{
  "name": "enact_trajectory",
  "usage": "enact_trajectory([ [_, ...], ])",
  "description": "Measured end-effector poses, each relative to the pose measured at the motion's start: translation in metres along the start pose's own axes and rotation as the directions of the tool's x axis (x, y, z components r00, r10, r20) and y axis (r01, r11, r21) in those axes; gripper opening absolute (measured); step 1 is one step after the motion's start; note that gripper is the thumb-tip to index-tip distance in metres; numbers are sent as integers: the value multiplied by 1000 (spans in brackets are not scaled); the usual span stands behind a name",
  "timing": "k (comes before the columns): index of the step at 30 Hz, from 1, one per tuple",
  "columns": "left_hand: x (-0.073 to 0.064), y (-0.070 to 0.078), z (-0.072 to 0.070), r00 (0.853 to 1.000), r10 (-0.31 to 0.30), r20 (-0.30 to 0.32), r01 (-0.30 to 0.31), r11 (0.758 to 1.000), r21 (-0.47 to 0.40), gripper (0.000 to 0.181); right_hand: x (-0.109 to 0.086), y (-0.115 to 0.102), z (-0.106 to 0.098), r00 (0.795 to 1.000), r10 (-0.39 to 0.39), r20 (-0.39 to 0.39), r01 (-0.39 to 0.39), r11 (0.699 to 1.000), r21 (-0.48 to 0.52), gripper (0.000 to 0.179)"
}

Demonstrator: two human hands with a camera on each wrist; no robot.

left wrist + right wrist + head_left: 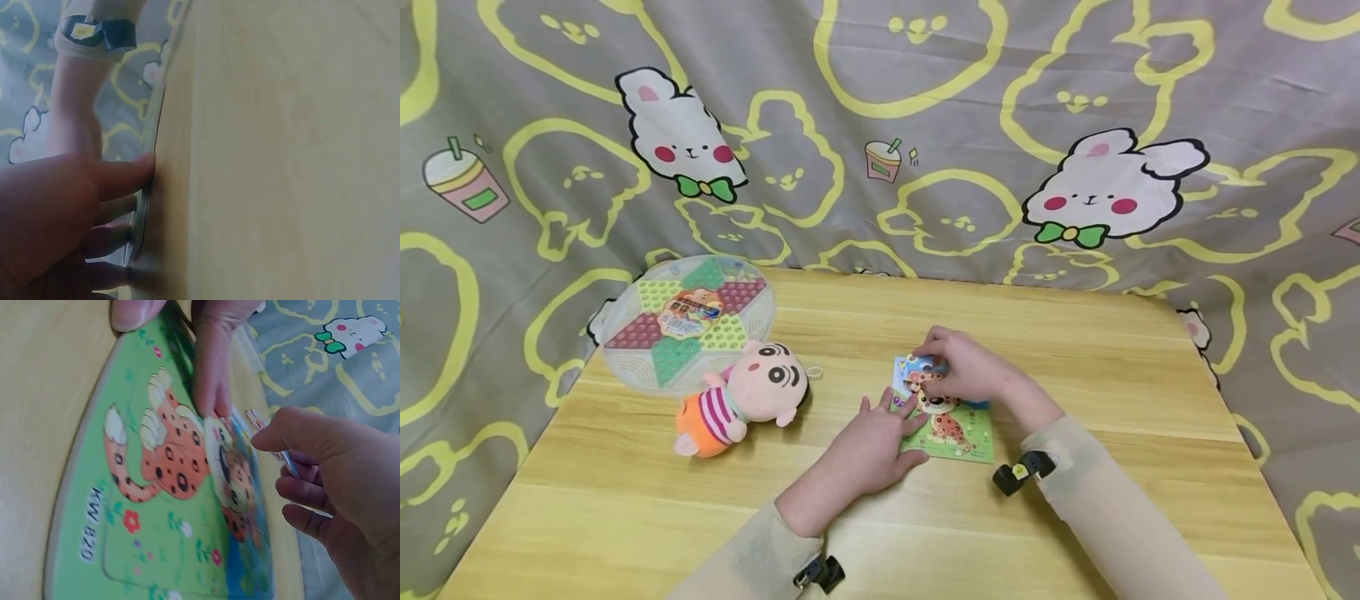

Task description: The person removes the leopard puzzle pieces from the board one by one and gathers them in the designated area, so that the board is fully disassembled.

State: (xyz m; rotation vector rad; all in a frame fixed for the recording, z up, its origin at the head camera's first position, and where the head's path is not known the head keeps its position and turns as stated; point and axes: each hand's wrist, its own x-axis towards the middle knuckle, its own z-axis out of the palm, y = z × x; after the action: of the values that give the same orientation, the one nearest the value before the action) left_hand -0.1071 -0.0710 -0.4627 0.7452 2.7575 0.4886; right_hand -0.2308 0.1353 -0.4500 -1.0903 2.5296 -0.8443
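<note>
A jigsaw puzzle board [981,433] with a spotted leopard on green grass lies on the table, marked KW 820 in the right wrist view. My left hand [871,442] rests on its left side, fingers extended over the picture and thumb [130,314] at the near edge. Over the upper part, my right hand [966,367] pinches a small puzzle piece [289,464] between thumb and fingers. In the right wrist view, that piece is tilted and mostly covered by the fingers. The left wrist view shows my left hand [50,219] from the side, with the picture out of sight.
A plush doll [722,417] in a striped top and orange shorts lies left of my left hand. Behind it sits a round Chinese checkers board [625,367]. A patterned grey curtain [865,225] hangs along the back and sides of the wooden table [1075,333].
</note>
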Motion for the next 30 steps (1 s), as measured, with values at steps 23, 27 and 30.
enact_trajectory([
  [23, 1, -1, 1, 1000, -2, -7, 2, 999, -40, 61, -56, 5, -32, 996, 2, -93, 5, 998, 67, 46],
  [27, 0, 0, 1, 1000, 2, -14, -2, 1000, -7, 61, -72, 9, -35, 993, 18, -114, -12, 999, 53, 46],
  [30, -1, 0, 0, 1000, 8, -27, -7, 998, 70, 62, -82, 13, -36, 991, 31, -133, -25, 998, 49, 45],
])
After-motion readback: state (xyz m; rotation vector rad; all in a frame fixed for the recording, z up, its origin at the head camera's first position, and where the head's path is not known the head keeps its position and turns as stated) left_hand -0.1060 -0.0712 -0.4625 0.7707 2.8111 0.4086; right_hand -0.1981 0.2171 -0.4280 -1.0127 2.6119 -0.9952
